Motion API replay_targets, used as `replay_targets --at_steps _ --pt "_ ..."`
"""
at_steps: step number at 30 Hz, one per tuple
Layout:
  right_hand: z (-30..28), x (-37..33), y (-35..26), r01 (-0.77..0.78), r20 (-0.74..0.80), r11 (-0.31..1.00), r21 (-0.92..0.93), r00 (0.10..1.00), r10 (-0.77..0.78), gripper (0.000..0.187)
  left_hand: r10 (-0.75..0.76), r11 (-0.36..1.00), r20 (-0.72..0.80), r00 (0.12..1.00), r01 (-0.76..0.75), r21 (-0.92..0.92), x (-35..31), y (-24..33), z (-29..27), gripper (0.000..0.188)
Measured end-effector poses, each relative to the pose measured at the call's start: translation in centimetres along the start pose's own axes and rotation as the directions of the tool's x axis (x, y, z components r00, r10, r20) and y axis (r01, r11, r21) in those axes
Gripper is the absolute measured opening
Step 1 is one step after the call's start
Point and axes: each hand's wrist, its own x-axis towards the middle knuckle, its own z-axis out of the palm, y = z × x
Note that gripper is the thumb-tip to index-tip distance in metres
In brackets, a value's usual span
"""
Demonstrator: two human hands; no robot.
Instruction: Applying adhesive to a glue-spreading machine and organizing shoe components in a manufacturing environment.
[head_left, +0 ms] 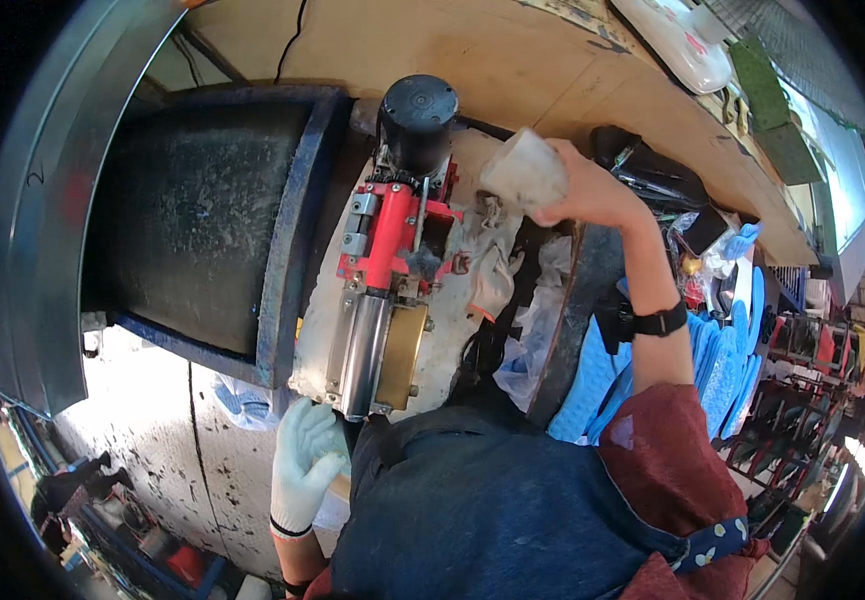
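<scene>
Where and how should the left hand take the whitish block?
Probably best to grip the whitish block by its exposed left end, coming from the left with the gloved left hand, since the bare right hand covers its right end.

Roller is finished in smooth, glossy metal; red machine housing is coated in shiny paint; white glove is knitted in matt cloth.

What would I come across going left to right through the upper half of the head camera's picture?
Grey metal panel → blue-framed black surface → red machine part → whitish block → the person's bare right hand holding it → green slab.
</scene>
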Motion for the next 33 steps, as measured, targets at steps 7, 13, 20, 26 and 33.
replay_targets --at_steps 7,13,20,26,33 --pt "10.9 8.4 7.4 -0.093 -0.407 0.853 0.514 0.849 0.337 0.099 -0.018 0.997 -0.041 0.999 0.021 0.071 -0.3 1.1 1.2 0.074" --pt "16.4 14.0 11.0 -0.157 -0.641 0.868 0.470 0.616 0.458 0.106 -0.152 0.970 -0.140 0.978 0.175 0.168 -2.5 -0.1 1.7 0.070" --pt "21.4 13.7 13.1 -0.487 -0.537 0.802 0.347 0.597 0.595 0.091 -0.153 0.971 -0.218 0.964 0.188 0.149 -4.4 -1.5 2.8 0.070" --pt "20.3 9.9 10.3 0.125 -0.540 0.581 0.804 0.563 0.626 0.076 0.009 0.982 -0.252 0.968 0.040 0.186 -4.2 -1.6 1.8 0.055" --pt "20.2 -6.8 -2.4 0.109 -0.600 0.727 0.677 0.654 0.461 0.051 0.101 0.981 -0.418 0.903 -0.020 0.195 -2.0 -7.3 -5.8 0.027"
